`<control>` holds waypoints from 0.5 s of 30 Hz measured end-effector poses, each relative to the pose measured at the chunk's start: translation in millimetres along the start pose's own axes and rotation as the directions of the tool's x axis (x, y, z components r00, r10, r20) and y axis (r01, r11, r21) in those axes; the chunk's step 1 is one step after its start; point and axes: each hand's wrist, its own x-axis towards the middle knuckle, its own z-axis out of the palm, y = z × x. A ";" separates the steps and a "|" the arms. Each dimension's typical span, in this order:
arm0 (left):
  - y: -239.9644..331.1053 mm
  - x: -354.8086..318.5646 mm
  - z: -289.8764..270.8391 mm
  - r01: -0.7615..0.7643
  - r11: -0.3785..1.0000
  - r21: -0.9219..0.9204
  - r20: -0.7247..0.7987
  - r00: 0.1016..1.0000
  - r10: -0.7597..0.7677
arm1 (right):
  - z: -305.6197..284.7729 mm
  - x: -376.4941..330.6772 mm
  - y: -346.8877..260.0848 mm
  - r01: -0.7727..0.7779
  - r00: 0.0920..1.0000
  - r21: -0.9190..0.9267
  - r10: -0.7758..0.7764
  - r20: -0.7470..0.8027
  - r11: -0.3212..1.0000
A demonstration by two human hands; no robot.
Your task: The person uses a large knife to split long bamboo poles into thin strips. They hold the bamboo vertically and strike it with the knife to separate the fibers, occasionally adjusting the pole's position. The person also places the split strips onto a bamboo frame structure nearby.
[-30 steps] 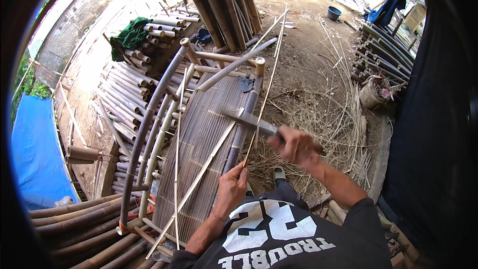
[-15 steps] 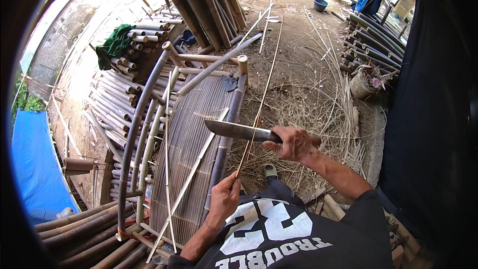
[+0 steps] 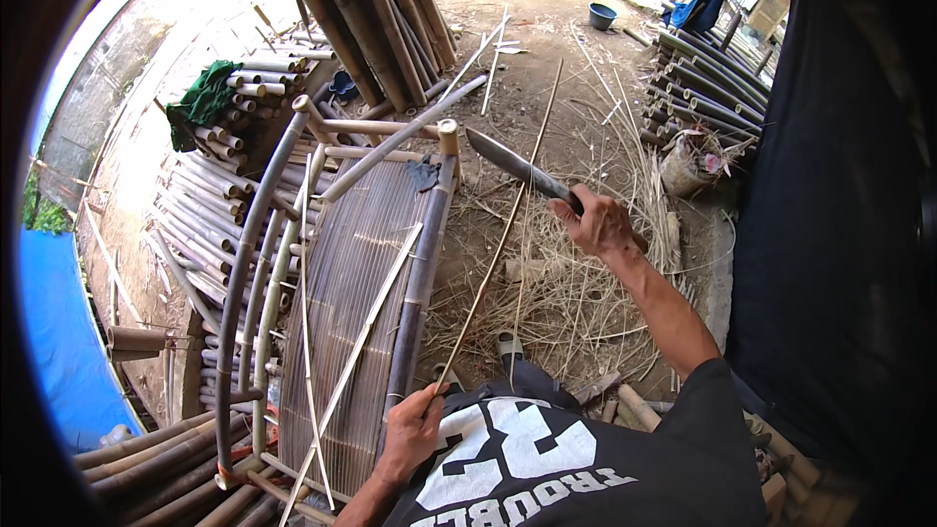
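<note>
My left hand (image 3: 412, 431) is closed around the near end of a long, thin bamboo strip (image 3: 487, 278), which slants up and away to the right. My right hand (image 3: 595, 222) grips the dark handle of a machete (image 3: 506, 160), its blade pointing to the upper left. The blade crosses the strip well along its length. From near the blade a thin pale sliver (image 3: 521, 283) hangs down toward my lap. To the left stands a bamboo bench (image 3: 366, 244) with a slatted seat and a curved frame. Two pale strips (image 3: 376, 327) lie across that seat.
Shavings (image 3: 576, 303) litter the ground ahead. Stacked bamboo poles (image 3: 210, 215) lie beyond the bench, and more (image 3: 703, 78) at the far right. Thick poles (image 3: 361, 20) lean at the back. A dark bucket (image 3: 602, 16) stands far off. Dark cloth (image 3: 810, 263) hangs at the right.
My right hand and the machete have moved away from me along the strip, and the blade is tilted more. A thin sliver now hangs apart from the strip. My left hand keeps its grip, slightly lower.
</note>
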 end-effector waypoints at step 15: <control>-75.7 -89.5 -49.0 0.040 0.986 0.161 0.019 0.999 -0.044 | -70.1 49.1 85.6 -0.297 0.954 -0.045 0.295 -0.048 0.954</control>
